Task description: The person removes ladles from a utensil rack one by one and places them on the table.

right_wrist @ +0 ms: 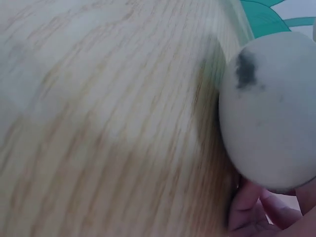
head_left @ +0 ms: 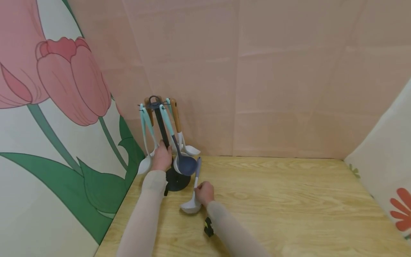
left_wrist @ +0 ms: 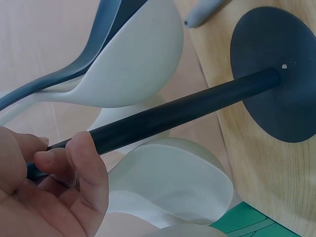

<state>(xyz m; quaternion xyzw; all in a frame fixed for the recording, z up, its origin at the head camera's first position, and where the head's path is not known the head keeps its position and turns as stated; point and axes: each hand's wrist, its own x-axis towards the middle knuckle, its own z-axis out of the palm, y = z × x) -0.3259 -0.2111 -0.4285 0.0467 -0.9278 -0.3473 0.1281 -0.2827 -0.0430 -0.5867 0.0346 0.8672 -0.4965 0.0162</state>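
My left hand [head_left: 162, 157] grips the black pole [left_wrist: 187, 108] of a utensil stand, its fingers curled round it in the left wrist view. Below, the stand's round black base [head_left: 177, 181] rests on the table. Around the pole hang several utensils, among them a dark blue ladle [head_left: 187, 165] with a turquoise handle and a white spoon-like utensil [head_left: 145, 165]. To the right of the base, my right hand [head_left: 205, 192] holds a white ladle [head_left: 191, 207] with a grey-blue handle end by its shaft, bowl low by the tabletop. A dark smudge marks that bowl in the right wrist view.
The wood-grain table [head_left: 289, 192] stretches to the right. A pink cloth backdrop [head_left: 273, 89] hangs behind it. On the left, close to the stand, is a tulip-printed panel [head_left: 74, 82]; another printed cloth [head_left: 385, 160] borders the right side.
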